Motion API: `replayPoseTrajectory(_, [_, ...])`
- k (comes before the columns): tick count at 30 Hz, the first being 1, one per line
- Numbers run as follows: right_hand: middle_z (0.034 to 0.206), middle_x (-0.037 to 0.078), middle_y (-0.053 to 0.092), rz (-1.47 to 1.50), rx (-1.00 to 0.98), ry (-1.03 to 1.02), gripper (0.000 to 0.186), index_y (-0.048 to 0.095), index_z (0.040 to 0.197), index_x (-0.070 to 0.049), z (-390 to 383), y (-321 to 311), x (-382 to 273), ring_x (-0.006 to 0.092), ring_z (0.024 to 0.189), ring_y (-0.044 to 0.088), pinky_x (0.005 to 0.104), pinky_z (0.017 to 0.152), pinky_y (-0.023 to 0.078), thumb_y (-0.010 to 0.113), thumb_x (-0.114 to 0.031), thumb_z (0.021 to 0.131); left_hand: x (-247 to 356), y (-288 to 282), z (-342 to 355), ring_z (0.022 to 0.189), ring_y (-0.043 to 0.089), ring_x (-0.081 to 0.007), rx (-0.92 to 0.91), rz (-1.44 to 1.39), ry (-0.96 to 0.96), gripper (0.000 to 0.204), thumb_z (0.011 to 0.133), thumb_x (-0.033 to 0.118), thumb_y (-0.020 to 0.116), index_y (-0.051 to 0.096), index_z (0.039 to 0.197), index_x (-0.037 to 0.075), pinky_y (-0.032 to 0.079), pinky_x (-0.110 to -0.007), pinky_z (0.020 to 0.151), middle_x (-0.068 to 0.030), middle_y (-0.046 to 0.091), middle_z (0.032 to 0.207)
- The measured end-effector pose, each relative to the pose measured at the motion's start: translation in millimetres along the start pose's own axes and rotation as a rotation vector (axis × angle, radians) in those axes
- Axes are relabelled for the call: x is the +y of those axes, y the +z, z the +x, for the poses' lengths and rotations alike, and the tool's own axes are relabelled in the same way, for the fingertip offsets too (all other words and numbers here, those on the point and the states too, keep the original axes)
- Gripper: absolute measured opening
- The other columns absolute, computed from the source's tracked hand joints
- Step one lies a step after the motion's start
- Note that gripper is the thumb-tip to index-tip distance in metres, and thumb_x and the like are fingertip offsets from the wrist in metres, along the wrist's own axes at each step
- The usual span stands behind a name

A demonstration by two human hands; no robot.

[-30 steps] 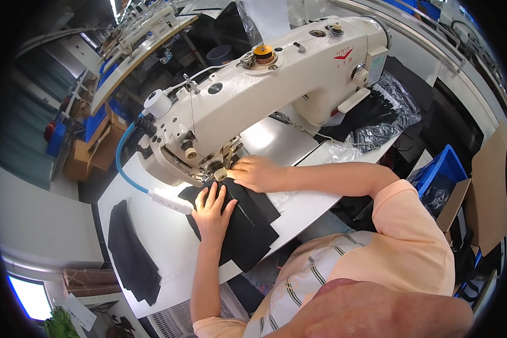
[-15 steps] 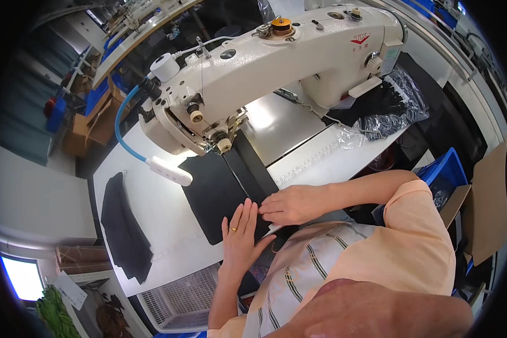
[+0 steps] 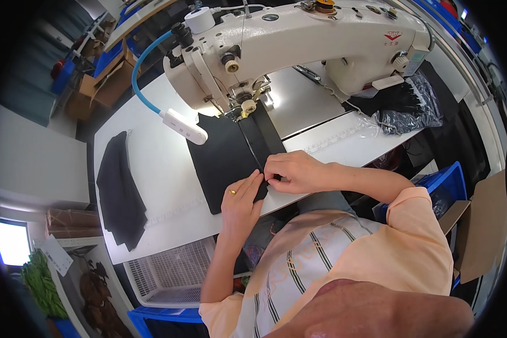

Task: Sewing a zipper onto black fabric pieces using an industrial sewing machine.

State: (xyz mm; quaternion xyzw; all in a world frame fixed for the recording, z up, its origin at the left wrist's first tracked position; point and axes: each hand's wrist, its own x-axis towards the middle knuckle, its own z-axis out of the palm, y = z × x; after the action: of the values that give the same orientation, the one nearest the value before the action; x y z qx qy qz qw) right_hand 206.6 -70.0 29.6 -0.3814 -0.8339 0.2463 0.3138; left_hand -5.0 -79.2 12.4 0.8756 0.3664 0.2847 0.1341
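Observation:
A black fabric piece (image 3: 222, 163) lies flat on the white sewing table, its far end under the needle area of a cream sewing machine (image 3: 298, 42). Down its length runs a narrow raised line (image 3: 249, 143), which could be a seam or a strip. My left hand (image 3: 241, 200), a ring on one finger, rests on the near part of the fabric with its fingers stretched out flat. Just right of it, my right hand (image 3: 296, 172) has curled fingers pinching the fabric's near right edge. The fingertips of both hands are close together beside the raised line.
Another dark fabric piece (image 3: 121, 191) lies on the table's left. A white lamp (image 3: 185, 127) on a blue bendable arm hangs left of the needle. Plastic-wrapped black material (image 3: 411, 107) sits at the right. Below the table edge stands a white basket (image 3: 166, 273).
The view has shifted, so the machine appears farther up and right. My right hand's fingers have curled into a pinch, and my left thumb has drawn in from its spread position.

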Motion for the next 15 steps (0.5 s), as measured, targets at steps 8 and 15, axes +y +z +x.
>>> replayPoseTrajectory(8, [0.094, 0.006, 0.067, -0.056, 0.228, -0.166, 0.018, 0.066, 0.092, -0.006, -28, -24, 1, 0.0258, 0.08, 0.063, 0.0339, 0.069, 0.052, 0.075, -0.011, 0.078, -19, -17, 28, 0.075, 0.06, -0.0342, 0.011, -0.006, -0.2, 0.017, 0.083, 0.012, 0.067, 0.065, 0.099, 0.006, 0.047, -0.042, 0.068, -0.015, 0.062, 0.074])
replayPoseTrajectory(15, [0.1, 0.008, 0.066, -0.215, 0.183, -0.172, 0.019, 0.066, 0.096, -0.004, -27, 7, 4, 0.0251, 0.088, 0.064, 0.0324, 0.074, 0.054, 0.071, -0.002, 0.077, -22, -22, 41, 0.052, 0.048, -0.0327, -0.064, -0.181, -0.368, 0.025, 0.09, 0.024, 0.066, 0.066, 0.093, 0.0, 0.039, -0.036, 0.053, -0.0172, 0.056, 0.062])
